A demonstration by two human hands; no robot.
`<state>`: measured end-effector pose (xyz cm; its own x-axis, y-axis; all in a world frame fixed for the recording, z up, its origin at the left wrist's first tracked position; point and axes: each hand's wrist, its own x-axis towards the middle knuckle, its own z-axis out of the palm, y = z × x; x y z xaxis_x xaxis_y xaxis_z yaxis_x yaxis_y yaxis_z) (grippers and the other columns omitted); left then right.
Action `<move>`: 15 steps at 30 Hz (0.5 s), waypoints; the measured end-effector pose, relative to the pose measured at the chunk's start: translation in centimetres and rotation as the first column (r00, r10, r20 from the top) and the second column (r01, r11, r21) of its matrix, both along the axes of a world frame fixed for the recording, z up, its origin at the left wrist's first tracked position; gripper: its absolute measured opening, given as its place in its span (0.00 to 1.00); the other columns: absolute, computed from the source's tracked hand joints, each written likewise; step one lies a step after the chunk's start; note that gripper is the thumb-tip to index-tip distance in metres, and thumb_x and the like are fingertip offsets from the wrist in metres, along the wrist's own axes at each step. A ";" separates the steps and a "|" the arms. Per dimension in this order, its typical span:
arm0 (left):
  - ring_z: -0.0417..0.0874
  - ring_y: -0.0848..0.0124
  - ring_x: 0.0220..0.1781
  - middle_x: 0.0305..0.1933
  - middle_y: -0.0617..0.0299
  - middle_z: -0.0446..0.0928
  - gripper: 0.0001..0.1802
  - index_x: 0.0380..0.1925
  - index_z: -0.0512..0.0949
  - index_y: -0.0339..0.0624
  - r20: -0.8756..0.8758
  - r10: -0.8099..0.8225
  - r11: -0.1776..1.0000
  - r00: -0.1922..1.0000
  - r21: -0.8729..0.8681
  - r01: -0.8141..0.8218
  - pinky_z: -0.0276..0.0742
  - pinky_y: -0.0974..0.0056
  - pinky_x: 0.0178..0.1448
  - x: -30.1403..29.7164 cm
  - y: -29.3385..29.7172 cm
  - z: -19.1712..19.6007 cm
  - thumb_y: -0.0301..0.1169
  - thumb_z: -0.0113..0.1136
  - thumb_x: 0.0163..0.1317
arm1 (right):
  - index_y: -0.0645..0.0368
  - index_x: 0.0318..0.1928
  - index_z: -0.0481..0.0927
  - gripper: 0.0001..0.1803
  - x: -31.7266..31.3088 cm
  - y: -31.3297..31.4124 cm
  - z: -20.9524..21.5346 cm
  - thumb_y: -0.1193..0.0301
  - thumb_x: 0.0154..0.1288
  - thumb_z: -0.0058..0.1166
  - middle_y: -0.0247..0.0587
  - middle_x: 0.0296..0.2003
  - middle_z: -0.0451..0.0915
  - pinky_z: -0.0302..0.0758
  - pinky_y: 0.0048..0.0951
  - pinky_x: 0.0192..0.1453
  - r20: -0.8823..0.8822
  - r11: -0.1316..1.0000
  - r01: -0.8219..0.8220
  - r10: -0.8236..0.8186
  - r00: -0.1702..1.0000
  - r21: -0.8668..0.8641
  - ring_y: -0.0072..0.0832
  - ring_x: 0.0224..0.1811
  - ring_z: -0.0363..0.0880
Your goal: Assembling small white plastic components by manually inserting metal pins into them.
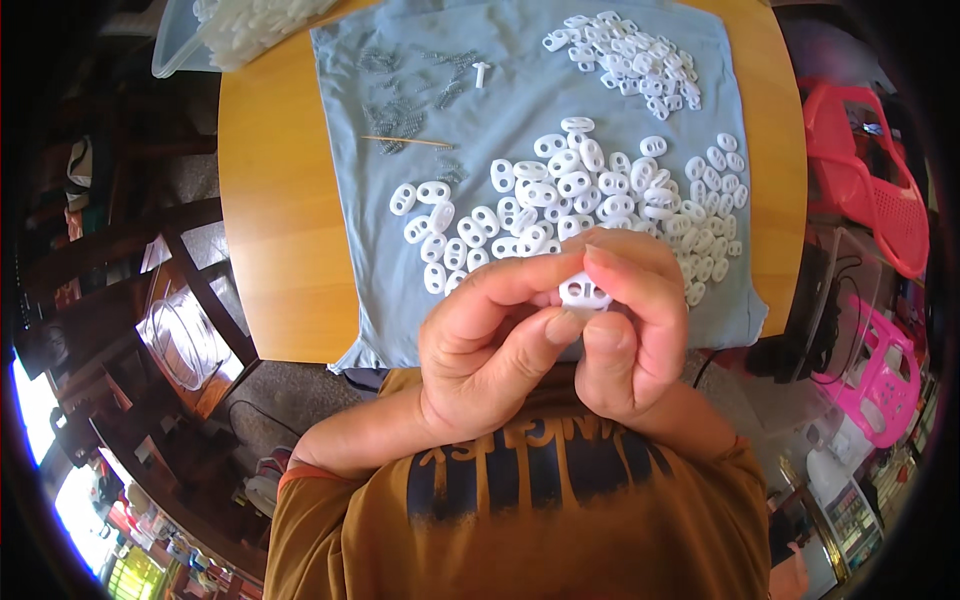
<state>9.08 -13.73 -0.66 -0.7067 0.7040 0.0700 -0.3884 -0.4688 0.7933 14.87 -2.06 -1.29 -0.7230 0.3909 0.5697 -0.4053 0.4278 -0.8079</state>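
Note:
A small white oval plastic cord lock (pixel 584 291) with two holes is pinched between my two hands, held up before my chest. The fingers of my left hand (pixel 480 345) close on its left side, thumb below. On its other side, the thumb and fingers of my right hand (pixel 645 330) are also closed on it. Just beyond my hands, a wide pile of similar white two-hole pieces (pixel 573 184) lies on a light blue cloth (pixel 400 330). My fingers hide part of the pile and most of the held piece's edges.
Smaller white pieces (pixel 640 60) are heaped at the far right of the cloth. Small metal springs (pixel 400 120), a thin wooden stick (pixel 405 141) and a white T-shaped part (pixel 480 74) lie at the far left. A clear tub (pixel 185 45) of white parts stands on the wooden table (pixel 270 250).

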 end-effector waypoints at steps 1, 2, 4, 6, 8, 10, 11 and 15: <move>0.75 0.76 0.47 0.46 0.58 0.75 0.19 0.54 0.67 0.31 -0.002 0.001 1.000 1.000 0.000 -0.001 0.71 0.71 0.52 0.0 0.0 0.0 0.21 0.52 0.63 | 0.69 0.49 0.71 0.14 0.0 0.1 0.0 0.73 0.65 0.48 0.48 0.39 0.74 0.72 0.28 0.38 -0.002 1.000 -0.001 0.001 1.000 0.000 0.32 0.34 0.73; 0.75 0.75 0.48 0.47 0.58 0.75 0.20 0.55 0.66 0.31 0.002 -0.021 1.000 1.000 0.013 0.021 0.71 0.71 0.52 -0.1 -0.1 0.1 0.21 0.52 0.63 | 0.68 0.49 0.71 0.15 -0.1 0.1 0.1 0.72 0.66 0.47 0.47 0.39 0.74 0.71 0.27 0.38 -0.004 1.000 -0.018 0.018 1.000 -0.011 0.31 0.34 0.73; 0.75 0.75 0.48 0.48 0.58 0.74 0.21 0.56 0.66 0.31 0.004 -0.044 0.999 0.999 0.025 0.044 0.71 0.70 0.53 -0.2 -0.1 0.1 0.20 0.52 0.62 | 0.68 0.49 0.71 0.15 -0.1 0.2 0.1 0.70 0.67 0.47 0.47 0.39 0.74 0.71 0.27 0.38 -0.009 0.999 -0.033 0.033 0.999 -0.022 0.31 0.35 0.73; 0.75 0.74 0.49 0.47 0.58 0.74 0.23 0.57 0.65 0.31 0.039 -0.069 0.997 0.997 0.042 0.067 0.70 0.70 0.53 0.0 -0.1 -0.3 0.19 0.53 0.61 | 0.68 0.49 0.71 0.16 0.1 0.2 0.0 0.68 0.68 0.45 0.46 0.40 0.74 0.71 0.26 0.38 0.016 0.998 -0.026 0.026 1.000 -0.054 0.30 0.35 0.72; 0.75 0.74 0.49 0.47 0.58 0.74 0.23 0.57 0.65 0.31 0.040 -0.055 0.998 0.998 0.034 0.054 0.70 0.70 0.53 0.2 0.0 -0.3 0.19 0.54 0.60 | 0.68 0.50 0.71 0.16 0.2 0.3 0.2 0.67 0.68 0.45 0.46 0.40 0.73 0.71 0.26 0.38 0.024 0.999 -0.027 0.028 0.999 -0.041 0.30 0.36 0.72; 0.75 0.74 0.49 0.47 0.58 0.74 0.24 0.57 0.66 0.31 0.039 -0.040 0.999 0.998 0.029 0.039 0.70 0.71 0.53 0.4 0.0 -0.1 0.18 0.55 0.60 | 0.68 0.50 0.70 0.17 0.2 0.2 0.5 0.67 0.68 0.44 0.46 0.40 0.73 0.71 0.26 0.38 0.029 0.999 -0.029 0.030 0.999 -0.026 0.29 0.36 0.72; 0.75 0.74 0.48 0.47 0.58 0.74 0.23 0.56 0.66 0.31 0.028 -0.029 0.999 0.999 0.013 0.029 0.70 0.71 0.52 0.4 0.1 -0.2 0.18 0.55 0.59 | 0.68 0.50 0.70 0.17 0.1 0.3 0.5 0.67 0.69 0.44 0.47 0.41 0.73 0.71 0.25 0.38 0.023 0.999 -0.035 0.035 0.999 -0.035 0.29 0.36 0.72; 0.76 0.76 0.45 0.44 0.59 0.75 0.22 0.54 0.68 0.31 0.010 0.004 1.000 1.000 -0.018 -0.004 0.71 0.72 0.50 0.6 0.3 -0.4 0.18 0.56 0.59 | 0.68 0.50 0.70 0.16 0.2 0.2 0.2 0.68 0.69 0.44 0.49 0.41 0.72 0.71 0.26 0.38 0.018 0.997 -0.020 0.021 1.000 -0.073 0.30 0.36 0.72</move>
<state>9.64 -13.47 -1.03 -0.7102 0.7022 0.0504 -0.3945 -0.4563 0.7976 15.10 -1.90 -1.07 -0.7413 0.4157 0.5270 -0.3982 0.3597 -0.8438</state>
